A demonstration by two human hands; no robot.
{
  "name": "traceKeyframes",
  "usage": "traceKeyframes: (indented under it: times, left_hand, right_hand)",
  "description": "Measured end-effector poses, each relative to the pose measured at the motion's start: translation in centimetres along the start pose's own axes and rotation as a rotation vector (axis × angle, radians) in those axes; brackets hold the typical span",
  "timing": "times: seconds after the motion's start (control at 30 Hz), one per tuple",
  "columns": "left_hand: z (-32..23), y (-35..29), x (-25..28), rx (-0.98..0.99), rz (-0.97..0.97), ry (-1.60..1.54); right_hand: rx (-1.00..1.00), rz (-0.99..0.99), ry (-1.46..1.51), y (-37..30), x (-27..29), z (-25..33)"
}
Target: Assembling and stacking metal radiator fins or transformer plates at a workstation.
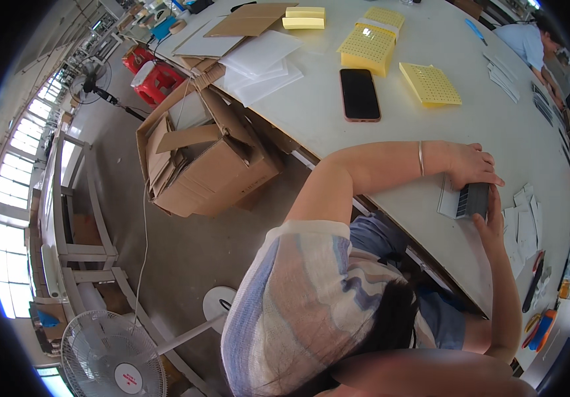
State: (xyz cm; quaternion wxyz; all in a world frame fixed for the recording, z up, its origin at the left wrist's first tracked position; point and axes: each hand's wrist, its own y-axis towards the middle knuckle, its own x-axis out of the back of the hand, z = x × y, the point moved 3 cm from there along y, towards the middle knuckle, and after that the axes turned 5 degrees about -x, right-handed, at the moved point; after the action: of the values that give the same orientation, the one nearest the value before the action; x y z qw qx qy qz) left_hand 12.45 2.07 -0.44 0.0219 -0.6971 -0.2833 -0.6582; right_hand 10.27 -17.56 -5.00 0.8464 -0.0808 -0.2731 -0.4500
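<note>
On the white table (424, 142), at the right, both hands grip a compact stack of dark grey flat pieces (474, 200). My left hand (470, 167), with a bracelet on the wrist, is closed over the stack's far end. The thumb and fingers of my right hand (490, 225) close around its near end. Pale thin sheets (446, 202) lie against the stack's left side. What the pieces are made for cannot be made out. Loose white slips (522, 225) are scattered just right of my right hand.
A phone (360, 96), yellow perforated pads (430, 85) and white sheets (265, 66) lie farther back. A cardboard box (212, 165) full of flattened card stands left of the table. Scissors (543, 331) and a dark-handled cutter (533, 281) rest near right. Across the table sits a co-worker (526, 49). A fan (114, 357) stands lower left.
</note>
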Motion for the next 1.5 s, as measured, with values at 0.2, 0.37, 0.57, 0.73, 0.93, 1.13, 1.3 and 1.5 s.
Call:
traceKeyframes:
  times: [0.2,0.37,0.57,0.73,0.93,1.13,1.3,1.5]
  left_hand:
    - [1.6,2.9,-1.4,-0.134,0.124,0.191]
    - [1.1,4.9,-1.1,-0.071,0.401,0.16]
    - [-5.2,5.3,-2.0,-0.194,0.323,0.056]
    - [-10.8,5.0,-4.4,-0.284,0.203,-0.053]
    - [-10.9,3.0,-4.4,-0.23,0.136,-0.184]
    - [-11.7,4.4,-2.1,-0.163,0.222,-0.2]
    - [-12.5,4.7,-2.6,-0.344,0.239,-0.254]
    - [-14.4,4.2,-2.8,-0.525,0.309,-0.277]
  right_hand:
    - [-0.054,-0.113,0.054,-1.4,0.1,-1.9]
    - [-0.146,-0.203,0.117,-4.5,-0.5,1.9]
    - [-0.261,-0.335,0.008,-11.8,0.0,3.2]
    - [-0.34,-0.498,0.038,-19.9,-1.2,4.2]
    - [-0.443,-0.636,-0.476,-19.7,-3.5,4.8]
    - [-0.438,-0.797,-0.495,-18.4,-5.1,5.8]
    - [-0.387,-0.904,-0.283,-20.5,-5.6,7.0]
    - [-0.246,-1.006,0.115,-21.5,-10.3,7.0]
